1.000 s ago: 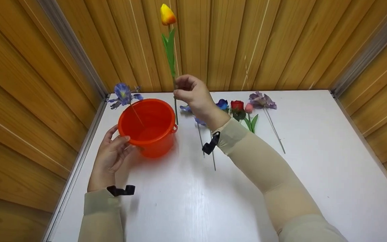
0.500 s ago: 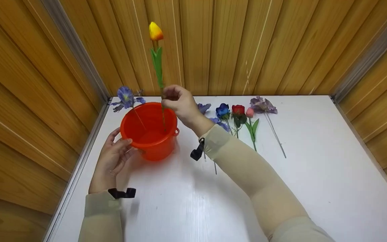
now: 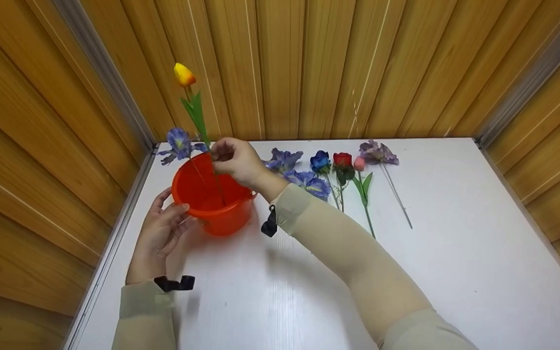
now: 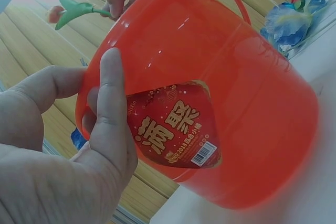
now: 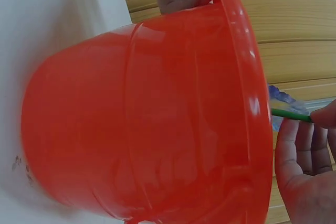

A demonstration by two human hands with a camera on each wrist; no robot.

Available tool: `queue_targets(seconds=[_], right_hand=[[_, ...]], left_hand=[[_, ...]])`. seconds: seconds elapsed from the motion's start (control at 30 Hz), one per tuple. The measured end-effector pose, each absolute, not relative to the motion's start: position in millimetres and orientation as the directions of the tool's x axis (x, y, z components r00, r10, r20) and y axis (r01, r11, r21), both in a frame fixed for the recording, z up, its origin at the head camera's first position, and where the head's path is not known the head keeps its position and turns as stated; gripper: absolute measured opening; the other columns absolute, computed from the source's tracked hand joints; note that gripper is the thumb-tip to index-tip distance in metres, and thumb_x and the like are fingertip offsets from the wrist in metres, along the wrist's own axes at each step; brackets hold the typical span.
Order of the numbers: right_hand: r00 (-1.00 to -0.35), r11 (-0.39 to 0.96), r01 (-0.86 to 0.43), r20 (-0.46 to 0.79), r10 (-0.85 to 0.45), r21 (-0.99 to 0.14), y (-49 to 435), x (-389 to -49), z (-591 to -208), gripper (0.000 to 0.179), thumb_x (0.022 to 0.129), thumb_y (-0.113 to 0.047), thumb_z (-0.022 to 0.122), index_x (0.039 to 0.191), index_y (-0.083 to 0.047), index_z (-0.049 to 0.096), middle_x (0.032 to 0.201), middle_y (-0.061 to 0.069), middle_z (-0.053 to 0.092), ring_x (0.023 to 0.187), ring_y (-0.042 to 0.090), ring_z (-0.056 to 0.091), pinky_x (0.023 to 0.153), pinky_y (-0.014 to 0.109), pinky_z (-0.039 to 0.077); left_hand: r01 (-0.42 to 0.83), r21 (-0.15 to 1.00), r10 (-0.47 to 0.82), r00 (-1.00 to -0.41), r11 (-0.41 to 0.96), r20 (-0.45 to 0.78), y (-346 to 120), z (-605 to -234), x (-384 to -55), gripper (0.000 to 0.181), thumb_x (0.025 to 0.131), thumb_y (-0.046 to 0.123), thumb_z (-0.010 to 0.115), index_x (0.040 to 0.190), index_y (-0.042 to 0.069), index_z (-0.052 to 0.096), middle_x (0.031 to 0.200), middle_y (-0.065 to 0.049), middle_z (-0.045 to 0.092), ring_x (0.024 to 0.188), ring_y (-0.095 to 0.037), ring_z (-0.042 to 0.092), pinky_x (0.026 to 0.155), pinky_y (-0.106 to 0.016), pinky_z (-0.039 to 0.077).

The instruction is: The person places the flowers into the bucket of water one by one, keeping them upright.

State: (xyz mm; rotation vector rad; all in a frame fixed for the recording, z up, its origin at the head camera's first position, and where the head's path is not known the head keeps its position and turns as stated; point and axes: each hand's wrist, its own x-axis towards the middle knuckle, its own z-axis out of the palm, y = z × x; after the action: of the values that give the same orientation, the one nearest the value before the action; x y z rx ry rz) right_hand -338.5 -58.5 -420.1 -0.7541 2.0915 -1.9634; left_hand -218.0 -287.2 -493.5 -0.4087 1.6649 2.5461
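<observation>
An orange-red bucket (image 3: pixel 226 221) stands at the left of the white table, a red label (image 4: pixel 176 127) on its side. My left hand (image 3: pixel 161 231) pinches its rim between thumb and fingers. Over the bucket's opening, my right hand (image 3: pixel 238 163) pinches the green stem (image 5: pixel 290 114) of a yellow-orange tulip (image 3: pixel 184 75). The tulip leans left and its lower stem is inside the bucket. A blue-purple iris (image 3: pixel 179 143) stands in the bucket, leaning on the far left rim. Whether the tulip's stem end touches the bottom is hard to tell.
Right of the bucket lie blue-purple irises (image 3: pixel 309 182), a blue rose (image 3: pixel 320 161), a red rose (image 3: pixel 342 160), a pink tulip (image 3: pixel 359 164) and a mauve flower (image 3: pixel 378 152). Wood-patterned walls (image 3: pixel 328 68) border the table (image 3: pixel 430 272) behind and at both sides.
My right hand has carried the tulip left and down, from beside the bucket until its stem is inside. My left hand has kept its hold on the rim.
</observation>
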Motion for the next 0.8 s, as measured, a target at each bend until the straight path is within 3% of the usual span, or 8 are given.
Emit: queue_targets(seconds=[0.23,0.53,0.8], right_hand=[[-0.853,0.171,-0.229,0.113,-0.510,-0.958,-71,-336,-421,0.024,0.094,0.010,0.076,0.116,0.003,0.073,0.101,0.003,0.070,0.093,0.011,0.065,0.081,0.020,0.063],[-0.887,0.339,-0.155,-0.020,-0.462,-0.928,-85,-335,-423,0.022,0.091,0.011,0.078,0.095,-0.009,0.071,0.086,-0.002,0.064,0.074,0.011,0.061,0.063,0.020,0.059],[-0.924,0.502,-0.075,-0.129,-0.360,-0.862,-95,-337,-424,0.022,0.092,0.006,0.082,0.088,-0.011,0.069,0.084,-0.001,0.065,0.066,0.009,0.061,0.058,0.019,0.056]], left_hand=[[-0.209,0.893,-0.083,-0.961,-0.397,-0.262,-288,-494,-218,0.073,0.109,0.005,0.071,0.168,0.031,0.035,0.144,-0.001,0.071,0.106,-0.015,0.081,0.097,-0.032,0.071],[-0.215,0.900,-0.101,-0.957,-0.379,-0.271,-288,-494,-216,0.083,0.105,0.011,0.081,0.169,0.034,0.034,0.150,0.000,0.066,0.111,-0.017,0.083,0.106,-0.036,0.066],[-0.221,0.889,-0.086,-0.957,-0.402,-0.277,-288,-493,-219,0.077,0.107,0.005,0.075,0.168,0.031,0.035,0.143,-0.001,0.070,0.105,-0.016,0.083,0.097,-0.032,0.070]])
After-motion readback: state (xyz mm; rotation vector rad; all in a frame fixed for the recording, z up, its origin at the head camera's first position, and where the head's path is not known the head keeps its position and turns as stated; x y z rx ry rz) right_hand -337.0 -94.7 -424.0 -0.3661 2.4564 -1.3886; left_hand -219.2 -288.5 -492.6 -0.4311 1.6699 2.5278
